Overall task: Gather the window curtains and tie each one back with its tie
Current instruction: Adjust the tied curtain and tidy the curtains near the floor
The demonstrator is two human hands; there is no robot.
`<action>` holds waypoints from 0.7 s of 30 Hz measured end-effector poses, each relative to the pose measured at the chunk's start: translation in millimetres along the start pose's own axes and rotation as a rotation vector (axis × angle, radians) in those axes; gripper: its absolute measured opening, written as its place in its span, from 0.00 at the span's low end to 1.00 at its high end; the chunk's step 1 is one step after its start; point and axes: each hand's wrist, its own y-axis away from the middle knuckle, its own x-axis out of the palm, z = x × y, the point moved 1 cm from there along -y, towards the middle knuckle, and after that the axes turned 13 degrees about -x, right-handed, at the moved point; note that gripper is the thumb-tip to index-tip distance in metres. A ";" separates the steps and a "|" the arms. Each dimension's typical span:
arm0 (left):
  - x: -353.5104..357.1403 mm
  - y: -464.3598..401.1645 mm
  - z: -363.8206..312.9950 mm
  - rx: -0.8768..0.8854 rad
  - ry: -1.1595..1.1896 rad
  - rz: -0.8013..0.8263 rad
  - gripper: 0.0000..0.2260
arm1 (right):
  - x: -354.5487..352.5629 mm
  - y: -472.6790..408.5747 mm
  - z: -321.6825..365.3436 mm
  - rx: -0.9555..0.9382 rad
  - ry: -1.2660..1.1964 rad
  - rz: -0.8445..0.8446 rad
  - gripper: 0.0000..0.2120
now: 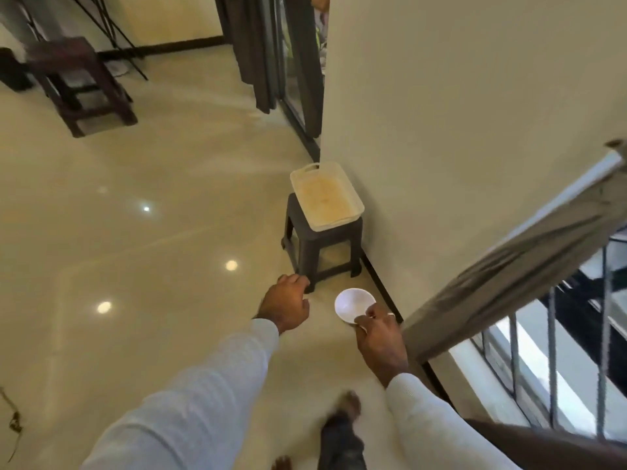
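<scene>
**Bowl in the right hand, curtains hanging on both sides of the stool**

While the person stands on the shiny floor [135,232], both arms in white sleeves reach forward toward the stool [322,252]. This dark plastic stool stands against the wall [458,130], and a white tray [326,195] lies on its seat; the bottom of the tray looks yellowish.

The right hand [380,337] is just in front of the stool, a little to the right of it. Its thumb and fingers pinch the near rim of a small white bowl [353,304], which is held in the air with its opening facing up. The left hand [286,305] is in front of the stool's left front leg and seems not to touch it. Its fingers are loosely curled and hold nothing.

One grey curtain [509,276] hangs to the right of the stool, at the barred window [543,351]. It is gathered into a narrow bundle that runs across the view as a slanted band. I cannot tell if a tie is around it. A second, darker curtain [258,52] hangs well beyond the stool, at a glass door, and it falls loose to the floor.

Far to the left of the stool stands a dark wooden table [81,83]. The person's foot [346,407] is on the floor nearer than the stool.
</scene>
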 end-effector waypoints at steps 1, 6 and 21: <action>-3.0 -16.6 -2.4 -0.010 -0.002 0.001 0.21 | -0.1 -18.9 -5.8 -0.005 -0.004 0.003 0.12; -11.9 -110.7 -16.2 -0.101 0.019 0.002 0.21 | -4.2 -125.3 -42.4 -0.043 0.006 -0.028 0.12; -31.2 -377.6 -35.0 -0.117 0.025 0.032 0.22 | 14.1 -397.7 -111.0 -0.044 -0.010 -0.030 0.10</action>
